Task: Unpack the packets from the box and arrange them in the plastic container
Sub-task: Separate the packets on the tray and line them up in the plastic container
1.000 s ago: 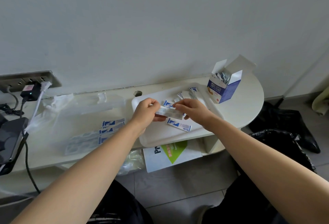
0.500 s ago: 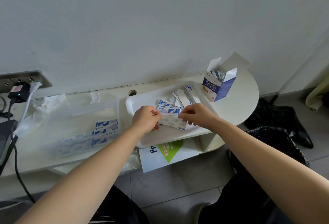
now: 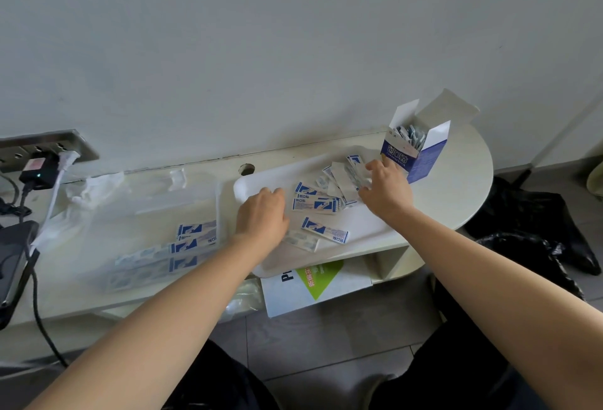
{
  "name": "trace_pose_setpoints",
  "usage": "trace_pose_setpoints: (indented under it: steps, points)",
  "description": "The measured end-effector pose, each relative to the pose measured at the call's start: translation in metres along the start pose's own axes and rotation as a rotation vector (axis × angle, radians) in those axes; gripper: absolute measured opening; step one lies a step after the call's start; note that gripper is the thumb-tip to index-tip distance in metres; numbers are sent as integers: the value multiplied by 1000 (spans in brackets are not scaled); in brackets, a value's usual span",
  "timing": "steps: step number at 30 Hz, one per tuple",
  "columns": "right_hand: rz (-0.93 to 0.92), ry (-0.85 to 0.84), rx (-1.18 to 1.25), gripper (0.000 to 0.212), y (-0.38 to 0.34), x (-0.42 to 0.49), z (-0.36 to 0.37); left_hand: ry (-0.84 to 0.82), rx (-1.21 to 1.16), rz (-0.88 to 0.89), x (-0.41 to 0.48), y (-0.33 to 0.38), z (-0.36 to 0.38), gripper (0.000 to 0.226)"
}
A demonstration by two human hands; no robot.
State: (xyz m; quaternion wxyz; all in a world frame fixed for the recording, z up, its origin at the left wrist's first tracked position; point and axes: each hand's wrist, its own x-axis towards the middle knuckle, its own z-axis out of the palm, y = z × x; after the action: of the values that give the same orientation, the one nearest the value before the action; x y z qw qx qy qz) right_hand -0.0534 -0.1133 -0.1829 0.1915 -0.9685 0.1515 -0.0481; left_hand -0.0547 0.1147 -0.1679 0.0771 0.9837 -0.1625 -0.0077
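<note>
An open blue and white box (image 3: 412, 156) stands at the tray's far right corner with packets showing in its top. Several blue and white packets (image 3: 315, 204) lie loose on the white tray (image 3: 251, 186). My right hand (image 3: 386, 189) reaches with spread fingers onto the packet pile (image 3: 342, 178) beside the box. My left hand (image 3: 261, 217) rests on the tray's left part, fingers curled downward, with nothing seen in them. One clear-backed packet (image 3: 301, 241) lies by my left wrist. The clear plastic container (image 3: 153, 201) to the left holds several packets (image 3: 195, 236).
A wall socket strip with plugged chargers (image 3: 36, 165) and cables sits at the far left. A printed white carton (image 3: 313, 282) pokes out under the shelf. Black bags (image 3: 528, 230) lie on the floor at the right.
Both hands let go of the packet they held together; it now lies on the tray by my left wrist. My right hand moved right and back to the pile beside the box.
</note>
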Motion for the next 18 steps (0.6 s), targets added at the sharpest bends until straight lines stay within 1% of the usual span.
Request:
trace_pose_setpoints:
  steps: [4, 6, 8, 10, 12, 14, 18]
  points:
    - [13, -39, -88, 37, 4, 0, -4, 28, -76, 89, 11, 14, 1, 17]
    - [16, -63, -111, 35, 3, 1, -5, 7, -131, 160, 19, 25, 4, 21]
    - [39, -89, -110, 36, 3, 4, -3, -36, -162, 256, 27, 39, 8, 30]
    - [53, -89, -98, 35, 4, 7, -1, -57, -114, 347, 35, 51, 13, 39]
    - [64, -89, -91, 36, 6, 10, -1, -76, -17, 407, 42, 60, 17, 46]
    - [62, -100, -88, 34, 10, 12, -1, -110, 29, 426, 47, 65, 22, 51]
    - [17, -90, -118, 29, 10, 13, -2, -140, -12, 427, 50, 62, 27, 50]
